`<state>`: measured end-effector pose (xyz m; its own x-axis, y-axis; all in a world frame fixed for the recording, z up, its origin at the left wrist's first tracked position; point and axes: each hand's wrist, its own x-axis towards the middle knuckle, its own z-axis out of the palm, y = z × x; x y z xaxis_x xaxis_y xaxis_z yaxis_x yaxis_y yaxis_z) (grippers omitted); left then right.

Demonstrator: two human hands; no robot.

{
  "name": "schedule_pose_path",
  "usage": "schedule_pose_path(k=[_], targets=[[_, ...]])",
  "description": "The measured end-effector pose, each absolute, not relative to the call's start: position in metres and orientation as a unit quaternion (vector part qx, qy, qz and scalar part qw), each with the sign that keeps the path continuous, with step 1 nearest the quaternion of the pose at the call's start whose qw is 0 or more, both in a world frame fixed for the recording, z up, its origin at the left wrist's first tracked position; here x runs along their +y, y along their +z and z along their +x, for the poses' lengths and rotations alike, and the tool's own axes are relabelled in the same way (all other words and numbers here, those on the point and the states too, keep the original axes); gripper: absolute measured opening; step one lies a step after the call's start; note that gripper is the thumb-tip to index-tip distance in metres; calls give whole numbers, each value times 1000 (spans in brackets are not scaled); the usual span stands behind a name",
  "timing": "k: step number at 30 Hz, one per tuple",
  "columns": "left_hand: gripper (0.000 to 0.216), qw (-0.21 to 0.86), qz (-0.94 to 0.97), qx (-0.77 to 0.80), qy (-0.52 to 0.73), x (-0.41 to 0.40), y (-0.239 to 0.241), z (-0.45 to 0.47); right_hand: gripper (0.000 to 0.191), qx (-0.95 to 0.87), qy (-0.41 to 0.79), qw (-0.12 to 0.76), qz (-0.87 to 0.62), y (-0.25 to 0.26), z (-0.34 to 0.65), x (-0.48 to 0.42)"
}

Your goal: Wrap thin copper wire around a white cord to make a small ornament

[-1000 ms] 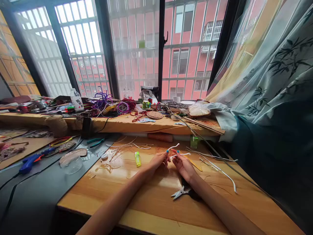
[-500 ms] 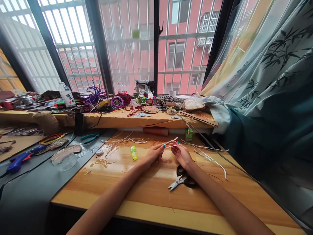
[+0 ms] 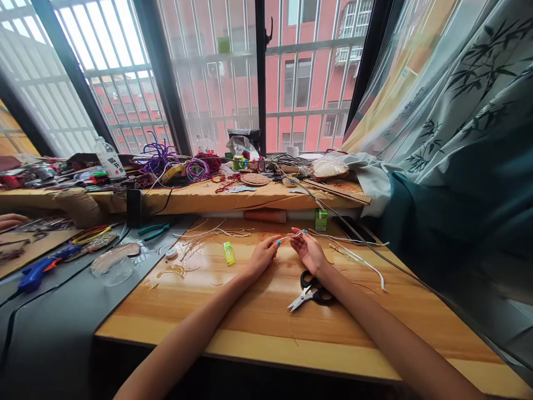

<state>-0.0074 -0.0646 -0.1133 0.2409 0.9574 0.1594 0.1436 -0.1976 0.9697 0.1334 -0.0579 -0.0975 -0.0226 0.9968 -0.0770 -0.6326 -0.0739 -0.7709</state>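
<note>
Both my hands meet over the wooden table (image 3: 250,328), a little beyond its middle. My left hand (image 3: 263,255) and my right hand (image 3: 308,251) each pinch one end of a short white wire (image 3: 288,238) that spans the gap between them. Their fingers are curled, with blue-painted nails showing. Black-handled scissors (image 3: 310,293) lie on the table just under my right wrist. A yellow-green lighter (image 3: 229,253) lies to the left of my left hand.
Longer white wires (image 3: 362,261) and thin orange strands (image 3: 204,241) lie on the table. A green box (image 3: 321,219) and an orange spool (image 3: 265,215) sit by the cluttered sill (image 3: 200,200). Left: blue glue gun (image 3: 37,269), teal pliers (image 3: 154,229), another person's hand (image 3: 10,221). Curtain (image 3: 458,139) hangs right.
The white wire has come down from sticking up above my hands to lying low between them. Both hands have moved slightly away from me. The view tilted, uncovering the scissors.
</note>
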Motion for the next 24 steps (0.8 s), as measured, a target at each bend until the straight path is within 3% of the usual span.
schedule_pose_path(k=[5, 14, 20, 24], targets=[[34, 386, 714, 432, 393, -68, -114, -6, 9, -344, 628, 609, -341, -100, 131, -57], [27, 320, 673, 483, 460, -65, -111, -13, 16, -560, 509, 489, -434, -111, 122, -57], [28, 376, 654, 471, 457, -59, -117, -14, 15, -689, 394, 424, -437, -111, 120, -59], [29, 414, 660, 453, 433, -54, -123, -15, 15, -700, 385, 410, -439, -113, 121, -59]])
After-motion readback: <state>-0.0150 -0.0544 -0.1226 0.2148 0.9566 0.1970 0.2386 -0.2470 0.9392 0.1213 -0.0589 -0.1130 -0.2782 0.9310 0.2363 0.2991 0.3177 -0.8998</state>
